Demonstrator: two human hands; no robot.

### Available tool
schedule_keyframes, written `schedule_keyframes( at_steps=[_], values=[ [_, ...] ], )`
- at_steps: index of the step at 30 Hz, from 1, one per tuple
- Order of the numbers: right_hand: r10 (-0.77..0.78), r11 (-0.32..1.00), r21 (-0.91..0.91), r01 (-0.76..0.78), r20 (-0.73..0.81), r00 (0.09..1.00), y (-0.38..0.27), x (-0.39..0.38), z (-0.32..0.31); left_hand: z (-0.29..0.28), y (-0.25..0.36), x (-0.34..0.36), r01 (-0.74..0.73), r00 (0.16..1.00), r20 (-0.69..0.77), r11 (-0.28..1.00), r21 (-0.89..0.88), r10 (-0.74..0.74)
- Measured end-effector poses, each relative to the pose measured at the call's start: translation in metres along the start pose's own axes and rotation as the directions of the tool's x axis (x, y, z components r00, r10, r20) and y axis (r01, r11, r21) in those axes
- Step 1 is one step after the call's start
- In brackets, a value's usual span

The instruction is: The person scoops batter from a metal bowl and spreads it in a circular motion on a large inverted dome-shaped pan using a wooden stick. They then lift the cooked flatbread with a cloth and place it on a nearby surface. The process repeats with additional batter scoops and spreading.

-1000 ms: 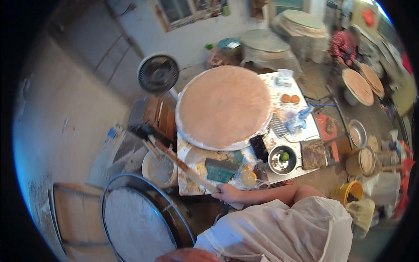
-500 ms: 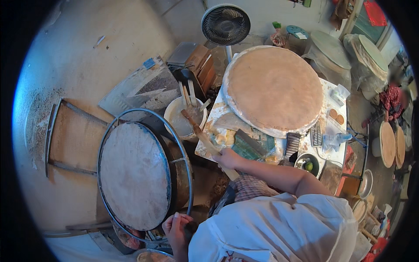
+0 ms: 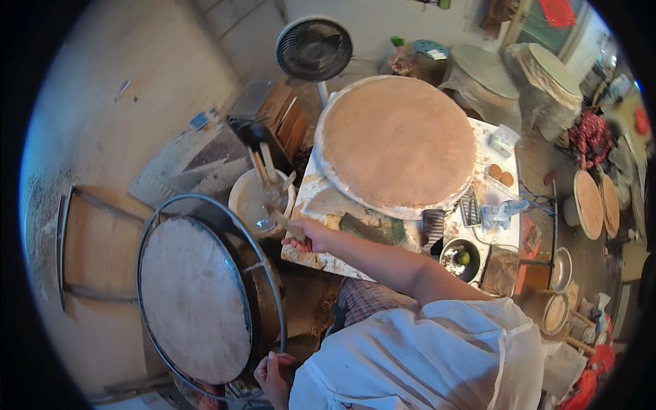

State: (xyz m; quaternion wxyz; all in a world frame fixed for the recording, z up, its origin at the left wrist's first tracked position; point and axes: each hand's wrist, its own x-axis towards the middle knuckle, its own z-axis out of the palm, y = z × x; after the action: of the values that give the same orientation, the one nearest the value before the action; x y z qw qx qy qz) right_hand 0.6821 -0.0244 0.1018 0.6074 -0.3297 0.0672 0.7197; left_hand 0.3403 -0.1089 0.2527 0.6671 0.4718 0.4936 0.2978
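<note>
In my right hand (image 3: pixel 307 236) is a flat wooden-handled brush (image 3: pixel 278 217), its brown end pointing toward the white bucket (image 3: pixel 236 193) of pale liquid. Several wooden-handled tools (image 3: pixel 262 164) lean inside that bucket. My left hand (image 3: pixel 273 377) is low in the view, thumb against curled fingers, beside a blue-grey metal hoop (image 3: pixel 279 294); whether it grips anything is hidden. The hoop surrounds a drum-like round body with a pale, dusty face (image 3: pixel 195 301), tilted up on edge. Beyond my right hand, a big round tan disc (image 3: pixel 400 140) lies flat on the stained white table (image 3: pixel 321 262).
A standing fan (image 3: pixel 314 49) is behind the table. On the table are a metal bowl (image 3: pixel 459 254) with a green fruit and a black ridged tool (image 3: pixel 433 229). A metal frame (image 3: pixel 102 297) leans at left. A person in a red patterned top (image 3: pixel 591 137) sits far right.
My right hand has moved left and a little up, bringing the brush from the table's corner to the bucket's near edge. The whole view has shifted; my left hand stays near the hoop.
</note>
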Motion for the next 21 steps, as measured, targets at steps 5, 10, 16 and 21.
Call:
schedule_keyframes(
  at_steps=[5,10,16,21],
  values=[
    [-0.068,0.993,-0.100,0.064,-0.038,0.997,0.011,-0.036,-0.036,0.021,0.005,0.021,0.046,0.989,0.140,0.998,-0.032,-0.041],
    [-0.080,0.977,-0.205,0.053,-0.125,0.989,0.017,-0.070,-0.068,0.037,0.002,0.043,0.035,0.958,0.282,0.999,0.018,-0.039],
    [-0.120,0.927,-0.371,0.057,-0.149,0.982,0.021,-0.063,-0.061,0.053,0.007,0.048,0.098,0.944,0.308,0.991,0.087,-0.120],
    [-0.223,0.869,-0.473,0.148,-0.107,0.969,0.026,-0.056,-0.039,0.046,0.001,0.043,0.052,0.968,0.242,0.996,0.077,-0.069]
  ],
)
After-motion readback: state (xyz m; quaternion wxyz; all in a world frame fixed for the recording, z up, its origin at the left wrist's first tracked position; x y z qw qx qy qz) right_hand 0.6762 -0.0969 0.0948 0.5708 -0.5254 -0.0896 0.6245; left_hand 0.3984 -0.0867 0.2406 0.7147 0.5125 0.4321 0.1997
